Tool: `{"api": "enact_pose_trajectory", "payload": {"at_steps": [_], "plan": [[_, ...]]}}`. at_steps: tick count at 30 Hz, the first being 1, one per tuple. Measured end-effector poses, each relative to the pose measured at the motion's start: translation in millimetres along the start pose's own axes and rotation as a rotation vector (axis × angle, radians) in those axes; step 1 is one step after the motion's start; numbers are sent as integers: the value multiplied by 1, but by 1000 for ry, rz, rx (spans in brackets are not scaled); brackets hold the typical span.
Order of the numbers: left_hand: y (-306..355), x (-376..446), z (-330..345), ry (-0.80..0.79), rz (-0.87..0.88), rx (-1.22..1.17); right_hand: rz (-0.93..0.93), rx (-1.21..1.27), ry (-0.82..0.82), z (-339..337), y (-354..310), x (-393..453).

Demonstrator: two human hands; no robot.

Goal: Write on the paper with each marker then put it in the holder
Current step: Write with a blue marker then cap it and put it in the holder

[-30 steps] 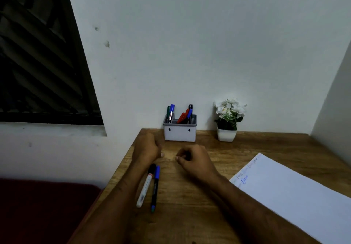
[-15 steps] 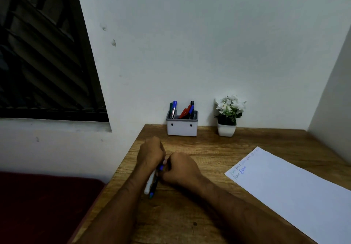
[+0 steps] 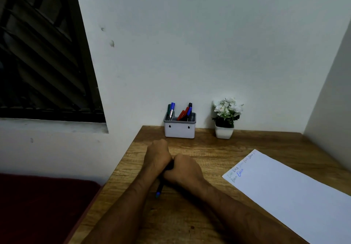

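Both hands, the left hand (image 3: 157,156) and right hand (image 3: 185,169), press together, fingers curled around a blue-tipped marker (image 3: 159,190). Its end points down over the bench (image 3: 209,215).

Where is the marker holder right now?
In the head view the marker holder stands at the desk's far edge against the wall, left of the flower pot, beyond both hands.

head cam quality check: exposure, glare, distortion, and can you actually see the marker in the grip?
Head view: dim and underexposed, no glare; the window is near black. Wide-angle bending shows in the leaning window frame and wall corner. Focus is soft: writing on the paper is unreadable. The left hand and right hand hide the marker except its dark lower barrel and blue end.
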State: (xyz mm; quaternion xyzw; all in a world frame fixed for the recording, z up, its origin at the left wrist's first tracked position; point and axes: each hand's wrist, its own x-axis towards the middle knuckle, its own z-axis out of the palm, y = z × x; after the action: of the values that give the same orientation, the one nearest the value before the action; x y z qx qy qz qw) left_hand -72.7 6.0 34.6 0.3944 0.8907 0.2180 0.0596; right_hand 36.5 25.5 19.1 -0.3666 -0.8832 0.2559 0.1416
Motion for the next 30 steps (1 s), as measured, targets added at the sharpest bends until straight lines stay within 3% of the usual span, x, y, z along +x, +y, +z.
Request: {"api": "enact_pose_trajectory", "payload": {"at_steps": [6,10,17,23,30], "plan": [[15,4,-8,-99,-93,-128,72,65,65,-9,19,0],[22,4,-12,-197,-175,-356,131,67,148,-16,30,3],[42,-2,-8,-233,-272,-830,167,133,244,-28,47,4],[62,-4,7,-182,-322,-966,142,115,326,-39,60,-3],[81,-2,23,-212,-417,-1226,217,166,289,-58,69,-5]]}}
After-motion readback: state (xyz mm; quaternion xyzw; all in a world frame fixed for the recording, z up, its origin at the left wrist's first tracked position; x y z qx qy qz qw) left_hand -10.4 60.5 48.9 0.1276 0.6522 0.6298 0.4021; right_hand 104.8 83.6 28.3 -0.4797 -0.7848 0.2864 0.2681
